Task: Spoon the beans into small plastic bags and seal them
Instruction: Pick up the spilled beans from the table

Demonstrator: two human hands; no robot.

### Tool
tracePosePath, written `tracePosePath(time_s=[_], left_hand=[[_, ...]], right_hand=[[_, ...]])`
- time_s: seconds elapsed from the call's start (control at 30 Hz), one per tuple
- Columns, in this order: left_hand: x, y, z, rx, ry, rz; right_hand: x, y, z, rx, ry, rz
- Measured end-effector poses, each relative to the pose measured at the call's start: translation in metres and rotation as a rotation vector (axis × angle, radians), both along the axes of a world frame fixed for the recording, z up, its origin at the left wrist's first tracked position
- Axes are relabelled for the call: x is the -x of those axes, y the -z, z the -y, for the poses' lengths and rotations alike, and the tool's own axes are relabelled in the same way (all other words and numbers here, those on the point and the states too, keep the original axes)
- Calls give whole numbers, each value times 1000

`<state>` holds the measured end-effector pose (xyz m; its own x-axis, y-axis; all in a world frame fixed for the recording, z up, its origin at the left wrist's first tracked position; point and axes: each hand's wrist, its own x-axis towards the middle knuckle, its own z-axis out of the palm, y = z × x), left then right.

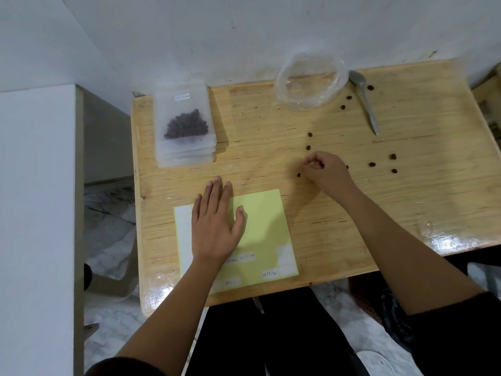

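Left hand lies spread on the yellow sheet. Right hand curls beside loose beans; cannot tell if it pinches 1.

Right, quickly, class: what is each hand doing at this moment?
Left hand: open, flat on the yellow label sheet.
Right hand: fingers curled among loose beans; whether it holds one cannot be told.

Pale wooden table against scuffed white wall; marbled grey-white floor below.
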<state>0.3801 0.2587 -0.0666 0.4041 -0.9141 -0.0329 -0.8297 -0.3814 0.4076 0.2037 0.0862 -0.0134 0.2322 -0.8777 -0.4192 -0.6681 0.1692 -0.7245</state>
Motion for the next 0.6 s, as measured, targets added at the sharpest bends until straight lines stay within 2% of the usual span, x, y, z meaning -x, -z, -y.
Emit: tracePosePath(time_s=[0.17,0.33,0.5,0.6], left_hand=[[0,0,-1,14,-1,2],[1,0,-1,21,-8,-1],[1,1,-1,20,-4,-8],[1,-1,0,21,-17,-31]], right_hand=[[1,4,-4,132,-21,-44],[2,8,-5,154,-86,-77],[-2,6,-2,110,-215,-170],[0,-2,-1,11,-155,-130]])
